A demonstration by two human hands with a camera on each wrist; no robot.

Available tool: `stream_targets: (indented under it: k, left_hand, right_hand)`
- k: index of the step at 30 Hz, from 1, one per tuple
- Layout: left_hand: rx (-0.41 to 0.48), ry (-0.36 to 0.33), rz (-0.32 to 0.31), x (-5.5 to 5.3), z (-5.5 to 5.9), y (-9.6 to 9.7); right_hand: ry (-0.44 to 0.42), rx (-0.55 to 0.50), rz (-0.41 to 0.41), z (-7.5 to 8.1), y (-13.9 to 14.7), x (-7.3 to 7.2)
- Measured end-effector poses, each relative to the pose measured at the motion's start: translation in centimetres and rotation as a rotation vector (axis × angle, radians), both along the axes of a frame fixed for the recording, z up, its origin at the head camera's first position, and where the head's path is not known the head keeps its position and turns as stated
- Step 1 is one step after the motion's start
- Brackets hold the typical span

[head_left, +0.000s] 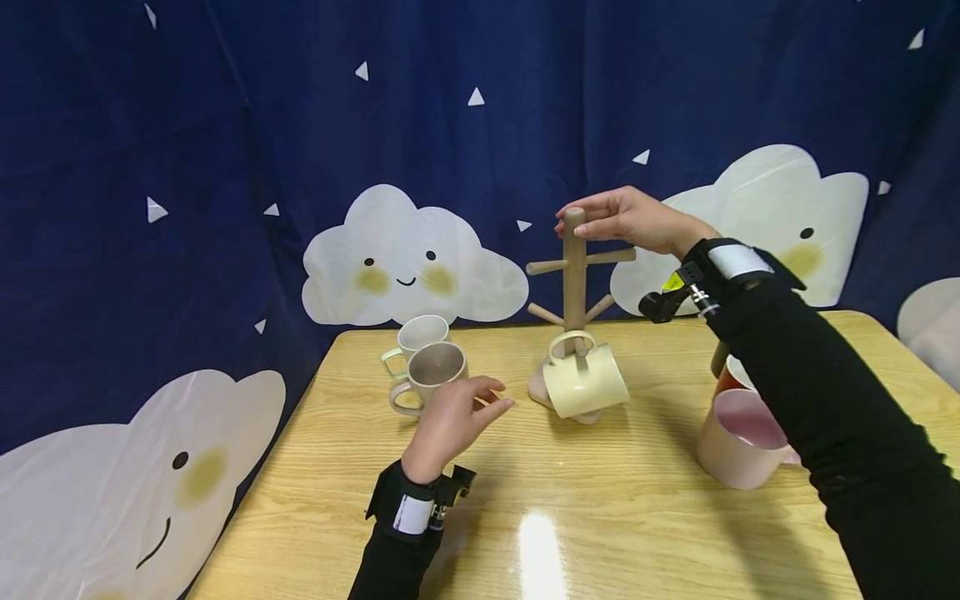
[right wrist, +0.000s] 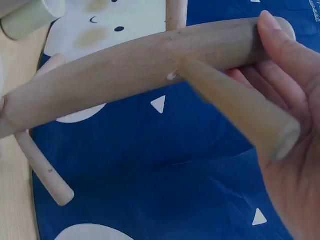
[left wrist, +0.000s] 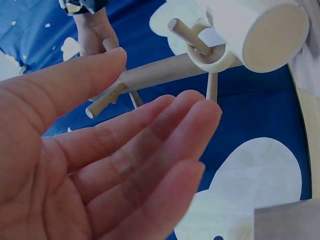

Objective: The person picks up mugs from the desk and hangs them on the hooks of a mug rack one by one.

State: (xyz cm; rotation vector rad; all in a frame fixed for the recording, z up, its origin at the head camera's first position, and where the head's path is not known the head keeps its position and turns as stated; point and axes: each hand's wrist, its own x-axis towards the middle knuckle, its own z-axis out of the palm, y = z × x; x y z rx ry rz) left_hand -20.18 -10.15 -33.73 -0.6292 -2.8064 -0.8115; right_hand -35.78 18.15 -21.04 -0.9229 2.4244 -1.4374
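Note:
A wooden mug tree [head_left: 574, 287] stands toward the back of the table. My right hand [head_left: 637, 221] holds the top of its post, thumb on one side and fingers around the other, as the right wrist view shows. From a low front peg [left wrist: 190, 36] hangs a pale yellow mug [head_left: 587, 383] by its handle, lying tilted sideways with its body close to the base. My left hand [head_left: 453, 421] is in the air left of this mug, fingers slightly bent and parted, nothing between them. It partly covers a greyish-beige mug [head_left: 437, 369] behind it.
Behind the beige mug is a white mug [head_left: 423, 332] with a light green handle. On the right, a pink mug [head_left: 738, 450] stands before a red mug [head_left: 726, 381], partly hidden by my right sleeve [head_left: 817, 417]. A blue curtain [head_left: 465, 150] with clouds hangs behind the wooden table [head_left: 600, 517].

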Motion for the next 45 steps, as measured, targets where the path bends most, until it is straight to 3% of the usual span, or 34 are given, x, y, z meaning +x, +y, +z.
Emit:
stream_targets:
  k: [9, 17, 24, 29, 35, 45]
  left_hand:
    - [0.006, -0.01, -0.013, -0.1, -0.1, -0.1]
    - [-0.001, 0.003, -0.02, -0.1, -0.1, -0.3]
    - [-0.013, 0.011, -0.015, -0.1, -0.2, -0.4]
    - [-0.027, 0.017, -0.009, -0.2, -0.1, -0.4]
    - [-0.039, 0.016, -0.006, -0.2, 0.0, -0.2]
    - [-0.043, 0.017, -0.013, -0.2, 0.0, -0.2]
  right_hand:
    - [0.075, -0.038, -0.071, -0.6, -0.1, 0.2]
    - [0.137, -0.103, -0.247, -1.1, -0.8, 1.2]
    - [0.273, 0.031, -0.496, -0.7, -1.5, 2.3]
    - [0.302, 0.12, -0.637, 0.0, -2.2, 3.3]
    - [0.346, 0.175, -0.718, 0.5, -2.9, 3.8]
    - [0.445, 0.234, -0.763, 0.9, -4.0, 4.6]
